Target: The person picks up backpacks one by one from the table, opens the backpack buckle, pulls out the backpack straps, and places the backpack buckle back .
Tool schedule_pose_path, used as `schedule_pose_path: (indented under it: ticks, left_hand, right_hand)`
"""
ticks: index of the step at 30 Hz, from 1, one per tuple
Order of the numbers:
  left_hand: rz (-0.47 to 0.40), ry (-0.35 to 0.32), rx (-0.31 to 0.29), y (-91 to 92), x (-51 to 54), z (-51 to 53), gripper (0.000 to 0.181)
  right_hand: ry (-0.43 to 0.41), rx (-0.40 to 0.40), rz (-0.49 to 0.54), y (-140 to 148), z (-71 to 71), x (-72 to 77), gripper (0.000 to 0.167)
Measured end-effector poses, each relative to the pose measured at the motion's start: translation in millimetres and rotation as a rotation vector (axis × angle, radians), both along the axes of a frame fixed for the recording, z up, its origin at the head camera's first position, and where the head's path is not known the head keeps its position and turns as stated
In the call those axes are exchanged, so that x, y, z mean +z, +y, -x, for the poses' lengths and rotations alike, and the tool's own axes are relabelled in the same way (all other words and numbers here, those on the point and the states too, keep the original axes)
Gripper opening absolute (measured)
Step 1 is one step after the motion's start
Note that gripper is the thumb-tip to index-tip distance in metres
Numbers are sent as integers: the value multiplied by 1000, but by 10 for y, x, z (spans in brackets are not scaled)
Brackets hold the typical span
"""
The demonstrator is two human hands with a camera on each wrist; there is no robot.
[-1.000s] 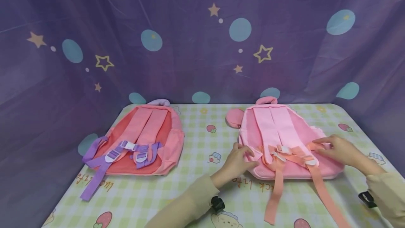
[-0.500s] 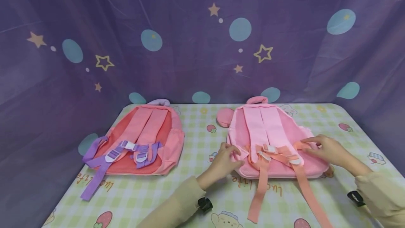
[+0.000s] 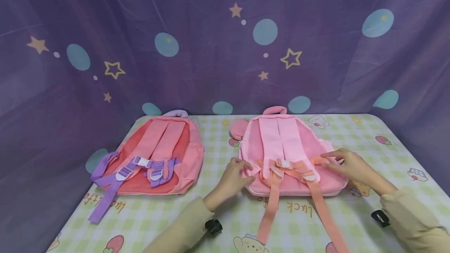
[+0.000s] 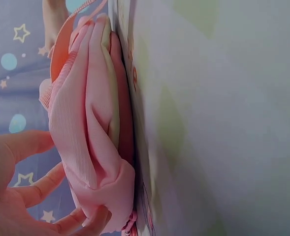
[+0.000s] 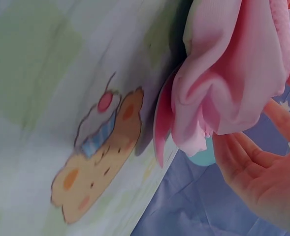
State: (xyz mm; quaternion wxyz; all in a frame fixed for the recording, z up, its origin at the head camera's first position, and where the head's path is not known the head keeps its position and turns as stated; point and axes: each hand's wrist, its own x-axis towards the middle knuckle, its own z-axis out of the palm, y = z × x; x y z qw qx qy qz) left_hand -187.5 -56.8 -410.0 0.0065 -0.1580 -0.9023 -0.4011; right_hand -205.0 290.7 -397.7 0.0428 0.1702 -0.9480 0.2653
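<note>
The pink backpack (image 3: 254, 143) lies back panel up on the right half of the table, its orange straps (image 3: 270, 210) trailing toward the front edge. My left hand (image 3: 230, 180) holds its lower left side. In the left wrist view, the fingertips of that hand (image 4: 24, 182) lie against the pink side fabric (image 4: 73, 132). At the lower right side, my right hand (image 3: 353, 169) holds the bag near an orange strap. The right wrist view has that hand (image 5: 268, 172) with fingers against the folded side pocket (image 5: 218, 73).
A coral backpack (image 3: 191, 163) with purple straps (image 3: 105, 202) lies on the table's left half. A round pink pouch (image 3: 239, 129) sits beside the pink backpack's upper left. Behind the checkered table (image 3: 379, 159) hangs a purple curtain (image 3: 211, 73) with stars and blue ovals.
The pink backpack has slid left across the table, closer to the coral one, its pouch and straps moving along. Both hands have moved left with it. The coral backpack stays in place.
</note>
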Motion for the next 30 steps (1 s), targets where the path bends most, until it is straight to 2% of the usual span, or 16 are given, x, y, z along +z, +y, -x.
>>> schedule_pose_path:
  ticks: [7,14,19,23,30]
  left_hand:
    - [47,31,28,-143,15,-14,21]
    - [100,82,49,-274,48,-42,22]
    - [120,97,53,-379,42,-19,22]
    - [124,113,60,-462,41,-6,21]
    - [87,137,68,-594,36,-4,20]
  right_hand:
    - [5,23,40,-113,9,-34,33]
    - [63,70,90,-231,42,-81,30]
    - [20,87,126,-318,53,-72,33]
    - [-21,72,141,-383,56,-69,36]
    - [-17,89,158,-506,59,-97,38]
